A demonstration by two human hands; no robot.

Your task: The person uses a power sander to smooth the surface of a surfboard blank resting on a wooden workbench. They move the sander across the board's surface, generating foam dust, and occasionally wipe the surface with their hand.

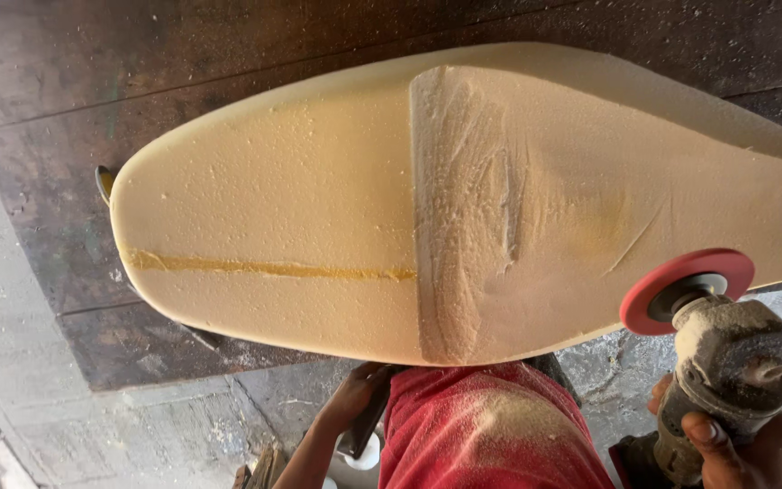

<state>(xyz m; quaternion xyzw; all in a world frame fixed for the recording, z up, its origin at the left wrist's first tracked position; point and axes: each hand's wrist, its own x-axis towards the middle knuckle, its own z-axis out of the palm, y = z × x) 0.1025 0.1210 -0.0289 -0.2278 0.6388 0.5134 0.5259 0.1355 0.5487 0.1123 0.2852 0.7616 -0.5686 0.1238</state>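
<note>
Two hands are at work below the near edge of a long cream foam blank point(337, 217), and both are closed around something. The right hand point(735, 448) is wrapped tight around the dusty grey body of an angle grinder point(726, 371), fingers curled over it, with the red sanding disc point(685, 288) tilted up and sitting just at the near edge of the foam; whether the disc touches the foam at this instant I cannot tell. The left hand point(353, 394) reaches down under the foam's edge and grips a dark handle-like object point(368, 426) whose kind is hard to make out. Between the hands, red shorts point(486, 430) carry a heavy coat of pale dust. By my judgement the shaping is partly done: the wider stretch of foam toward the grinder is ground down, looks rough and powdery, and bears curved gouges and a faint diagonal scratch, while a clear step runs across the width where the lowered area meets the higher one. The rounded end beyond that step looks unground, with a speckled skin and a yellow glue line point(264, 268) running lengthwise along it. So that end, and the smoothing of the gouged band, seem left to do. The foam lies across a dark, worn wooden board point(56, 118), over a grey concrete floor point(2, 362).
</note>
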